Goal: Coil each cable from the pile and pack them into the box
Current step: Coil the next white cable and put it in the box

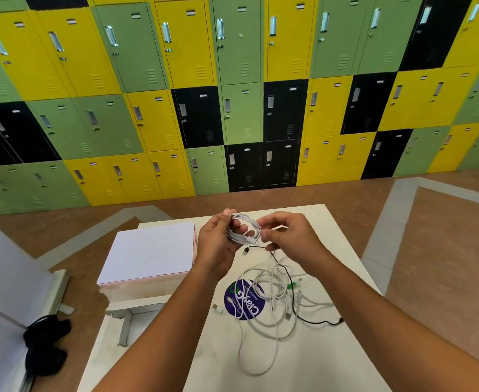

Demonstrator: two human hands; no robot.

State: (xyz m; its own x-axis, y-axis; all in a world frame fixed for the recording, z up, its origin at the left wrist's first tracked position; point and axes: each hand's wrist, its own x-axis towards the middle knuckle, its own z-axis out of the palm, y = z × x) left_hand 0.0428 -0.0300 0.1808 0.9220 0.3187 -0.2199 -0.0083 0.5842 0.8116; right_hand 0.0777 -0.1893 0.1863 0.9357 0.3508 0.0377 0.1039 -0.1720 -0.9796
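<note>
Left hand (pixel 218 244) grips a nearly wound white cable coil (pixel 244 230) above the table (pixel 331 349); right hand (pixel 286 236) pinches its loose end. The tangled pile (pixel 275 298) lies at 5 o'clock of the hands and the box (pixel 148 253) at 9 o'clock, seemingly closed, so most cables look still to be coiled

Only one camera here, worn on the head, tilted forward and down, close over the white table (pixel 317 363) (wide-angle, so it bends). Lockers (pixel 241 80) at 12 o'clock, box (pixel 150 250) at 9.
</note>
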